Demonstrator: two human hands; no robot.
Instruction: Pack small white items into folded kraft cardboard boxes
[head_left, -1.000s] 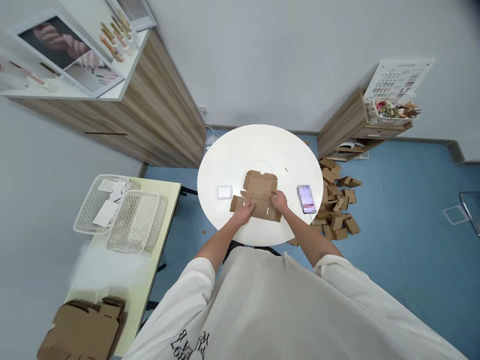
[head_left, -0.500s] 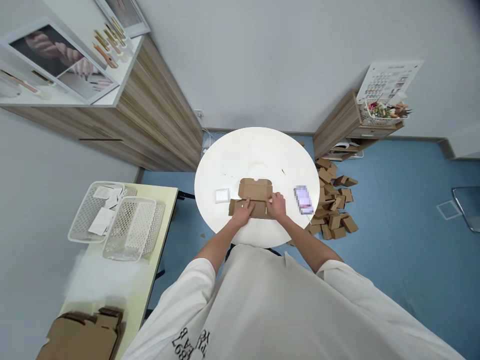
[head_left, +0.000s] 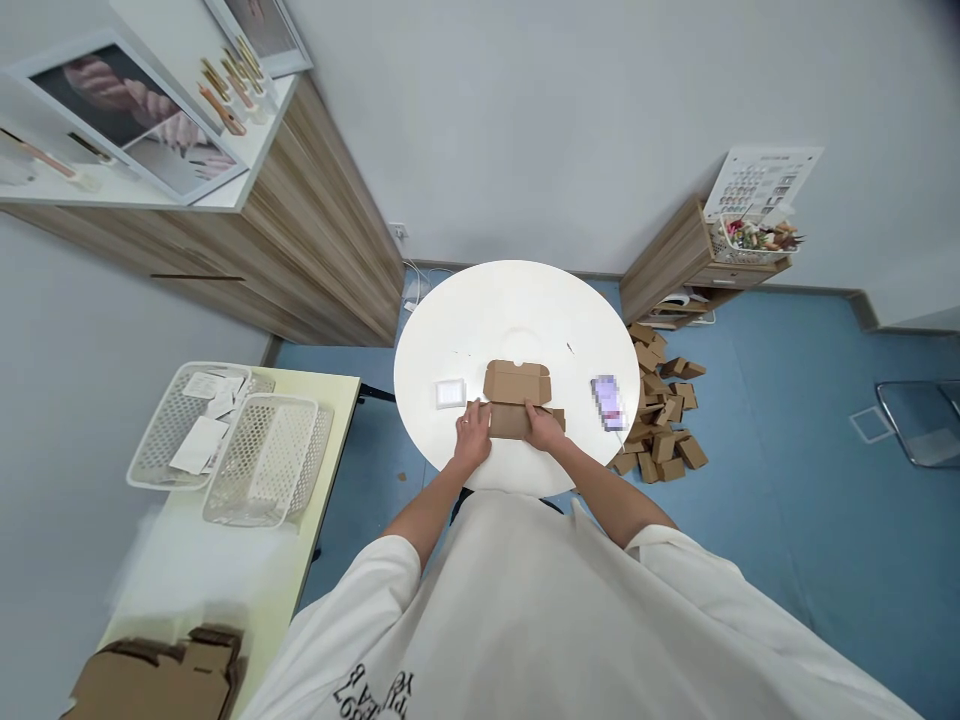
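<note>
A brown cardboard box blank (head_left: 517,384) lies unfolded on the round white table (head_left: 510,310), its wider panel away from me. My left hand (head_left: 473,434) grips the left end of its near part, fingers bent over the edge. At the near part's right side my right hand (head_left: 543,427) holds the cardboard, thumb and fingers close together. A small side flap sticks out to the right, beyond my right fingers. Left of the blank sits a small white pack (head_left: 450,393). A phone with a blurred screen (head_left: 607,403) lies at the table's right.
Many small folded boxes (head_left: 664,410) are heaped on the floor right of the table. On the side table (head_left: 341,400) at left are white baskets (head_left: 259,460) with papers and a stack of flat cardboard (head_left: 157,680). Wooden cabinets stand behind on both sides.
My left hand has moved left to the end of the near part, and my right hand has shifted inward. The flap at the left end is now covered, while one shows at the right.
</note>
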